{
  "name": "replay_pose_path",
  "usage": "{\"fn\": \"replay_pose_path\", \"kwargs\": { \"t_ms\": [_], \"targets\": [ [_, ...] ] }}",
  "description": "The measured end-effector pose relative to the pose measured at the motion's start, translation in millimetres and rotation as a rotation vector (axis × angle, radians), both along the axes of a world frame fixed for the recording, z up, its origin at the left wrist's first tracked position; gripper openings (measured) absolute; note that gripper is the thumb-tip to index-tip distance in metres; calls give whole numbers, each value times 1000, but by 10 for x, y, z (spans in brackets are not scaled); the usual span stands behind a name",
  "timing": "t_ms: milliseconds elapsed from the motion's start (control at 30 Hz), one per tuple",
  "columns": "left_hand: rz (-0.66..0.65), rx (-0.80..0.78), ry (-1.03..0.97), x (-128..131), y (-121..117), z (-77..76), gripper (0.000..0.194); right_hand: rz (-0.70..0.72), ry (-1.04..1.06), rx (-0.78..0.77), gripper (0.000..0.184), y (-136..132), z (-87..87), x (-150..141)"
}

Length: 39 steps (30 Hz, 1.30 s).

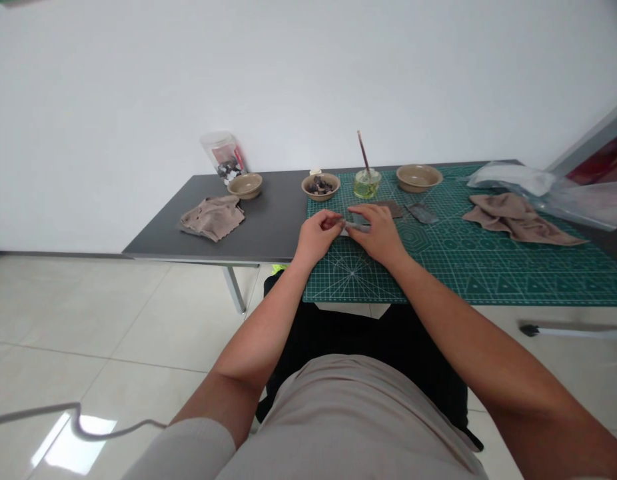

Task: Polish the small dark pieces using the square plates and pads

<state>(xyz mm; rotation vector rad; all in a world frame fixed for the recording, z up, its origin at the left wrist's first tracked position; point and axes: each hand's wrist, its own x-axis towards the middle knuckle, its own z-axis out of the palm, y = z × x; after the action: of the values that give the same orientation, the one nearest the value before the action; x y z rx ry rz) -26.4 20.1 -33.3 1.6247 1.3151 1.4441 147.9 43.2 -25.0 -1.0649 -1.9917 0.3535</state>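
Over the green cutting mat [352,273] my two hands meet close together. A thin grey flat piece [357,227] lies between them, and its exact kind is too small to tell. My right hand [378,232] grips this piece between thumb and fingers. At its left end my left hand [318,236] is closed in a pinch; what the fingertips hold is hidden. Just behind my right hand lie a brown flat slab [391,209] and a dark grey flat piece [422,213].
A jar with yellowish liquid [366,185] holds a brush [363,152]. Around it stand a bowl of dark bits [321,195], a right bowl [419,187] and a left bowl [245,194]. Brown cloths [213,217] lie at both sides; plastic bags [583,197] lie far right.
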Motion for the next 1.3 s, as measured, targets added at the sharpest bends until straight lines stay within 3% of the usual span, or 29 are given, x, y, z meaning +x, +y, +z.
{"fn": "replay_pose_path", "kwargs": {
  "t_ms": [200,367,467,567,667,833,1100,1300],
  "targets": [
    [-112,-105,-71,3,63,-99,9,99,88,-141,25,-52,13,15],
    [-82,-73,18,9,30,-63,21,41,197,-209,22,-39,-5,12],
    [-53,-50,196,36,-19,21,29,-50,239,-206,20,-41,2,25],
    [-72,-22,580,83,-67,96,29,-83,147,-198,16,-68,35,69],
    [-68,12,766,126,-95,124,29,-20,-15,-153,9,-103,72,122],
    [-40,21,858,161,-121,119,25,44,-259,-97,10,-116,67,143],
    [-6,-15,904,179,-147,150,20,170,-412,-4,25,-88,29,251],
    [19,-25,923,195,-167,153,29,95,-454,-45,21,-25,67,281]
  ]
}}
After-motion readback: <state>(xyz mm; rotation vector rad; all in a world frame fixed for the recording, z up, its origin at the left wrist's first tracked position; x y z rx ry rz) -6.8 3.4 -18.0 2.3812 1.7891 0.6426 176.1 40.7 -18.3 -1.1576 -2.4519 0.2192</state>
